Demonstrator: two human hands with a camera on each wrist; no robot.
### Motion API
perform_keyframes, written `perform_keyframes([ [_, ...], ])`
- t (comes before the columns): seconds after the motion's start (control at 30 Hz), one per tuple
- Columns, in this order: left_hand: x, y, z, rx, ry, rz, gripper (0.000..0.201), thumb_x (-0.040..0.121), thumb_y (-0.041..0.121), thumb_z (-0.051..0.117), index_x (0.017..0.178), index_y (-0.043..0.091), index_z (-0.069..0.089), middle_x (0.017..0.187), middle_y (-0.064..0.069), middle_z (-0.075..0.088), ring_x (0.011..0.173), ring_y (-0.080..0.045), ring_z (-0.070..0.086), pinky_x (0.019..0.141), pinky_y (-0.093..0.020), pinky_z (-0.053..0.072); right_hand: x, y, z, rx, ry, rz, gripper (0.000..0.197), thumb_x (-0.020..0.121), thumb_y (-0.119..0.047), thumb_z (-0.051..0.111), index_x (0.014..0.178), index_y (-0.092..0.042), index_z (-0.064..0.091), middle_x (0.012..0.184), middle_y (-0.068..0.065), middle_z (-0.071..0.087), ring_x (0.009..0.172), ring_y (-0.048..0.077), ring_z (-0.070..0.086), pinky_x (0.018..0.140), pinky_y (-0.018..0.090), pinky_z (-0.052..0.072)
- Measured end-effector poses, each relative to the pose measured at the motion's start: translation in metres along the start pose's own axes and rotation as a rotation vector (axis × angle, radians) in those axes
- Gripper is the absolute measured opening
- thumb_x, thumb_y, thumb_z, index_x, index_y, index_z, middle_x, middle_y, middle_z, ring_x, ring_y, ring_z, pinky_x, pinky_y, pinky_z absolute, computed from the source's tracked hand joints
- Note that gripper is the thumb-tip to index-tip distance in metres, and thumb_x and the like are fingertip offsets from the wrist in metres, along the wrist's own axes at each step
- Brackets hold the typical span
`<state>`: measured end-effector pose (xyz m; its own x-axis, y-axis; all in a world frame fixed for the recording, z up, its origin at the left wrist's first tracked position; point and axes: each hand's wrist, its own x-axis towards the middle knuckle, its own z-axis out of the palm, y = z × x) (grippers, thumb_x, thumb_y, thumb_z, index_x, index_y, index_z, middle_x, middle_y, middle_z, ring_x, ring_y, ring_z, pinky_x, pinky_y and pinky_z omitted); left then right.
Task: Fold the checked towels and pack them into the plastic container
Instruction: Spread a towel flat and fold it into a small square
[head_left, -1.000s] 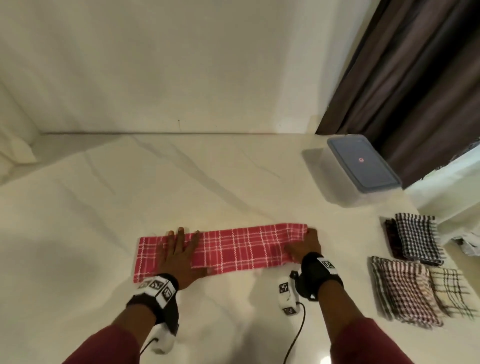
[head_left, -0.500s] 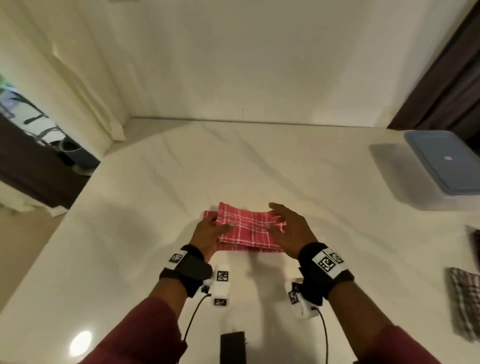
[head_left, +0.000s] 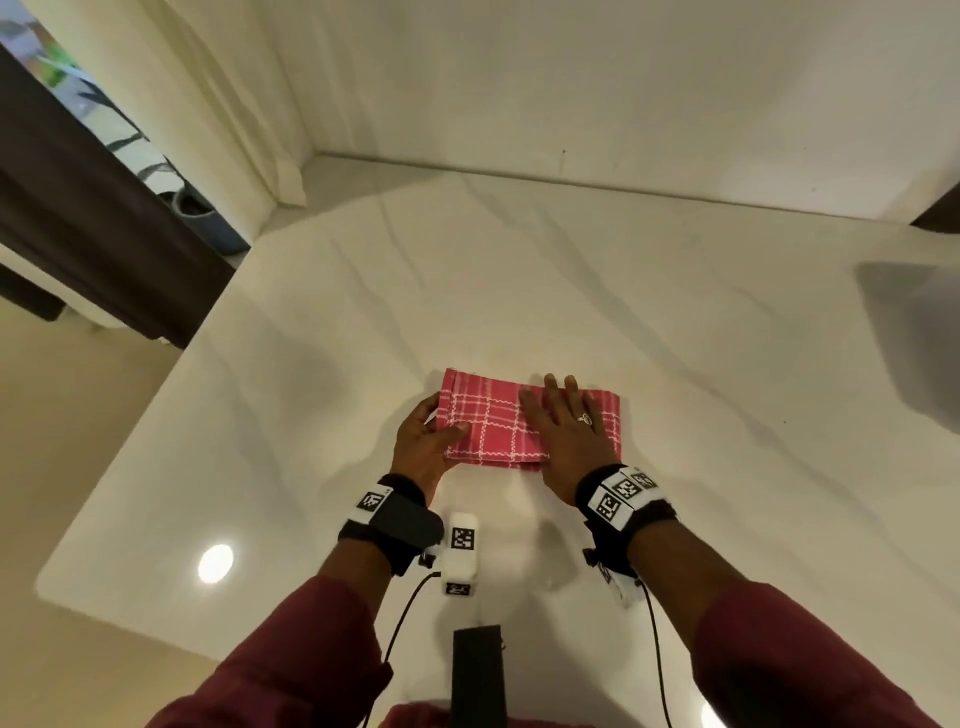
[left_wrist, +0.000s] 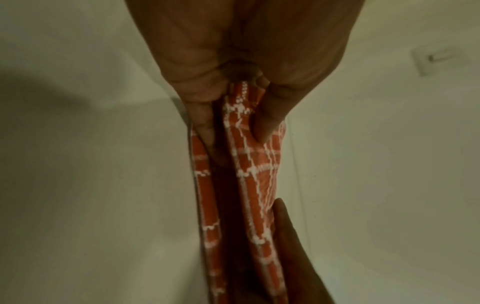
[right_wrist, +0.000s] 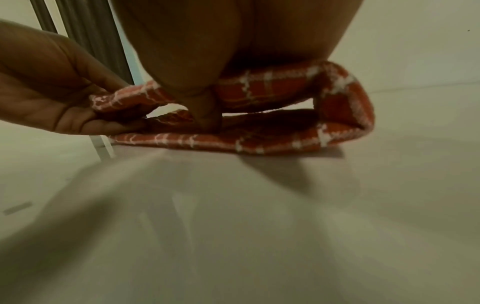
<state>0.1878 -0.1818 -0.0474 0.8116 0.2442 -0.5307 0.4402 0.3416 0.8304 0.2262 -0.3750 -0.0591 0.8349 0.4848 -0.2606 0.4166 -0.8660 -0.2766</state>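
Note:
A red checked towel (head_left: 488, 415) lies folded into a short rectangle on the white marble table (head_left: 675, 338), just in front of me. My left hand (head_left: 426, 447) pinches the towel's left edge, thumb on top and fingers under the upper layers (left_wrist: 241, 98). My right hand (head_left: 566, 426) lies flat on the towel's right half with straight fingers. In the right wrist view the towel (right_wrist: 272, 142) gapes open along its near side, and the right thumb (right_wrist: 205, 115) reaches down at that gap. The plastic container is out of view.
The table's left edge (head_left: 156, 395) drops to the floor, with a dark curtain (head_left: 78, 208) beyond. A wall (head_left: 571, 78) closes the back. A dark shadow (head_left: 914, 332) lies at the right edge. A black device (head_left: 478, 670) hangs at my chest.
The long red strip has been folded in half, its right end brought over to the left. My head has turned left, so the container and the other towels have left the view.

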Motion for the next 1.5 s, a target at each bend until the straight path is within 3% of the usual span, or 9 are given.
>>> perform_keyframes([
  [0.27, 0.018, -0.013, 0.005, 0.299, 0.071, 0.051, 0.047, 0.082, -0.004, 0.064, 0.123, 0.015, 0.05, 0.113, -0.012, 0.063, 0.105, -0.03, 0.061, 0.091, -0.055, 0.05, -0.004, 0.014, 0.016, -0.039, -0.014, -0.006, 0.088, 0.094, -0.041, 0.052, 0.15, -0.02, -0.011, 0.157, 0.011, -0.016, 0.141, 0.032, -0.021, 0.112, 0.043, -0.019],
  [0.47, 0.008, -0.011, 0.016, 0.534, 0.049, 0.321, 0.063, 0.081, -0.003, 0.064, 0.137, 0.016, 0.039, 0.118, -0.001, 0.057, 0.107, -0.019, 0.058, 0.09, -0.034, 0.05, -0.016, 0.009, 0.011, -0.019, 0.06, -0.074, 0.085, 0.09, -0.031, 0.058, 0.153, -0.016, 0.003, 0.157, 0.013, -0.013, 0.144, 0.036, -0.01, 0.115, 0.05, -0.004],
  [0.57, 0.007, -0.014, 0.023, 0.753, 0.057, 0.451, 0.08, 0.077, -0.002, 0.064, 0.146, 0.014, 0.026, 0.138, -0.009, 0.044, 0.125, -0.024, 0.044, 0.106, -0.036, 0.037, -0.019, 0.004, 0.014, -0.012, 0.036, -0.15, 0.073, 0.096, -0.034, 0.046, 0.153, -0.016, 0.004, 0.157, 0.012, -0.017, 0.145, 0.034, -0.011, 0.118, 0.053, 0.004],
  [0.7, 0.004, -0.011, 0.032, 1.132, 0.119, 0.35, 0.094, 0.081, 0.018, 0.065, 0.151, 0.028, 0.003, 0.156, -0.012, 0.01, 0.139, -0.036, 0.019, 0.11, -0.052, 0.023, -0.018, 0.006, 0.025, 0.027, -0.117, -0.025, 0.083, 0.091, -0.071, 0.016, 0.151, -0.02, -0.011, 0.152, 0.006, -0.029, 0.142, 0.025, -0.027, 0.117, 0.046, -0.011],
  [0.8, -0.002, -0.005, 0.035, 1.464, 0.022, 0.481, 0.078, 0.09, 0.034, 0.049, 0.149, 0.038, -0.001, 0.159, -0.009, -0.01, 0.144, -0.038, -0.003, 0.113, -0.058, 0.005, -0.018, 0.005, 0.025, 0.052, -0.142, 0.006, 0.093, 0.079, -0.08, -0.001, 0.15, -0.021, -0.017, 0.151, 0.005, -0.032, 0.142, 0.025, -0.028, 0.116, 0.045, -0.015],
  [0.9, -0.01, -0.006, 0.041, 1.752, -0.231, 0.786, 0.063, 0.09, 0.026, 0.028, 0.151, 0.03, 0.013, 0.16, -0.01, 0.005, 0.146, -0.035, 0.002, 0.114, -0.053, -0.006, -0.029, 0.007, 0.024, 0.071, -0.157, 0.026, 0.093, 0.079, -0.08, 0.001, 0.149, -0.022, -0.019, 0.151, 0.006, -0.033, 0.14, 0.024, -0.031, 0.116, 0.045, -0.016],
  [1.0, -0.018, -0.023, 0.038, 1.785, -0.47, 0.659, 0.071, 0.091, 0.009, 0.045, 0.151, 0.028, 0.013, 0.159, -0.001, 0.016, 0.146, -0.024, 0.013, 0.117, -0.043, 0.01, -0.047, 0.017, 0.028, 0.052, -0.183, 0.007, 0.095, 0.077, -0.081, -0.006, 0.15, -0.022, -0.016, 0.153, 0.006, -0.032, 0.141, 0.023, -0.03, 0.117, 0.045, -0.013],
  [1.37, -0.063, -0.067, 0.066, 1.565, -0.378, 0.809, 0.03, 0.085, 0.024, 0.051, 0.113, 0.017, 0.061, 0.122, -0.004, 0.057, 0.113, -0.031, 0.051, 0.1, -0.047, 0.038, -0.118, 0.051, 0.038, 0.116, -0.031, 0.245, 0.073, 0.091, -0.064, 0.008, 0.148, -0.028, -0.021, 0.152, -0.003, -0.031, 0.14, 0.016, -0.032, 0.115, 0.044, -0.017],
  [1.5, -0.061, -0.073, 0.076, 1.594, -0.375, 0.778, 0.039, 0.084, 0.024, 0.061, 0.122, 0.021, 0.056, 0.142, -0.011, 0.042, 0.133, -0.034, 0.036, 0.112, -0.05, 0.024, -0.132, 0.06, 0.038, 0.188, -0.006, 0.353, 0.076, 0.082, -0.07, 0.002, 0.145, -0.035, -0.023, 0.15, 0.006, -0.036, 0.143, 0.027, -0.024, 0.119, 0.047, -0.002],
])
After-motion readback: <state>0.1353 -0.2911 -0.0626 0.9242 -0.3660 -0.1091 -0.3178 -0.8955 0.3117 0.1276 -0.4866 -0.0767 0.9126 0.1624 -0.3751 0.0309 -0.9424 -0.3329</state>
